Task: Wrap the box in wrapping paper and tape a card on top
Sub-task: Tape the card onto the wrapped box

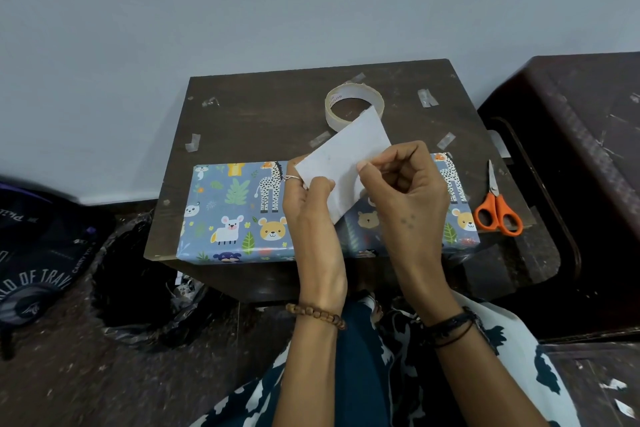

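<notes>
We have the white card [346,156] up in the middle of the frame, tilted on a diagonal and held clear above the wrapped box [239,215], which lies across the lower middle of the dark table [249,107]. Our left hand [311,215] pinches the card's lower left edge between thumb and fingers; our right hand [405,191] pinches its right edge, thumb on the face we see. Whether a bit of tape sits under the right thumb, we cannot tell.

The card looks to us thin and light, stiff enough to keep flat between two edge grips but easy to crease, so we would hold it by the edges as now and press it down from the centre once it lies on the box. The box, judged from its crisp corners, seems rigid and steady; its glossy animal paper may be a little slippery, so the card could slide until taped.

Counting outward: one card, one wrapped box, one roll of clear tape [353,107] just behind the card in the upper middle, and one pair of orange-handled scissors [497,208] at the right edge of the table. We count about seven loose tape scraps stuck on the tabletop, for instance one at the left [192,142]. A black bin bag [138,288] sits lower left, a dark printed bag [34,253] beyond it.
</notes>
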Action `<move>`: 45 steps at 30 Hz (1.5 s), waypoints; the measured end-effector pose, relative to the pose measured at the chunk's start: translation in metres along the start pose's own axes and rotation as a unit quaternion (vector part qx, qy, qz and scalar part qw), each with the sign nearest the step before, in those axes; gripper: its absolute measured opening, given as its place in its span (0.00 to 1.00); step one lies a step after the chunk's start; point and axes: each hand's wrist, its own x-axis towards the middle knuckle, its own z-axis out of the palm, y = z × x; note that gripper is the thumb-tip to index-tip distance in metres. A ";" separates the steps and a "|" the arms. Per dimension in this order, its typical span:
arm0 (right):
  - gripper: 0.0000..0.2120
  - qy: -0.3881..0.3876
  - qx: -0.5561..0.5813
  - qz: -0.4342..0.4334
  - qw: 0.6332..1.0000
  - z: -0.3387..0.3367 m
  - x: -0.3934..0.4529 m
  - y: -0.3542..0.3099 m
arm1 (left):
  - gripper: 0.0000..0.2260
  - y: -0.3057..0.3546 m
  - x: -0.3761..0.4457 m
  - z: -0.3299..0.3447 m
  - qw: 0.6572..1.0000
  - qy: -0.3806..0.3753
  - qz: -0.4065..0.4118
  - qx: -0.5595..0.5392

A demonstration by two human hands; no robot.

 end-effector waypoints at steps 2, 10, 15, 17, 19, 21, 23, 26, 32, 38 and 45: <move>0.09 -0.011 0.022 0.015 1.000 -0.001 0.001 -0.001 | 0.10 0.000 -0.001 0.002 1.000 0.004 0.005 0.010; 0.05 -0.062 0.024 0.020 0.998 -0.003 0.003 -0.001 | 0.11 0.000 0.000 0.001 0.999 0.000 0.007 0.035; 0.08 -0.055 -0.008 0.001 0.998 -0.003 0.003 0.002 | 0.11 -0.001 0.000 -0.002 1.000 -0.015 0.005 0.016; 0.09 -0.056 -0.006 -0.002 0.998 -0.003 0.002 0.002 | 0.10 -0.001 0.001 -0.002 1.000 -0.018 0.006 0.016; 0.09 -0.058 -0.004 -0.007 0.998 -0.003 0.002 0.001 | 0.10 -0.001 0.002 -0.001 0.999 -0.014 0.014 0.033; 0.08 -0.057 -0.008 -0.012 0.998 -0.003 0.001 0.000 | 0.11 -0.004 0.004 -0.003 0.998 -0.017 0.030 0.056; 0.08 -0.055 -0.015 -0.013 0.998 -0.003 0.001 0.000 | 0.12 -0.007 0.006 -0.005 0.996 -0.020 0.049 0.077; 0.07 -0.050 -0.041 -0.021 0.998 -0.003 0.001 0.001 | 0.11 -0.012 0.008 -0.007 0.988 -0.010 0.088 0.127; 0.05 -0.020 -0.103 -0.046 0.993 -0.002 -0.004 0.002 | 0.13 -0.016 0.004 -0.002 0.973 0.010 0.147 0.180; 0.03 0.005 -0.081 -0.008 0.997 -0.001 -0.005 0.001 | 0.13 -0.018 0.003 0.001 0.972 0.026 0.155 0.177; 0.03 0.012 -0.065 -0.002 0.998 0.000 -0.005 -0.001 | 0.14 -0.018 0.002 0.000 0.972 0.015 0.161 0.168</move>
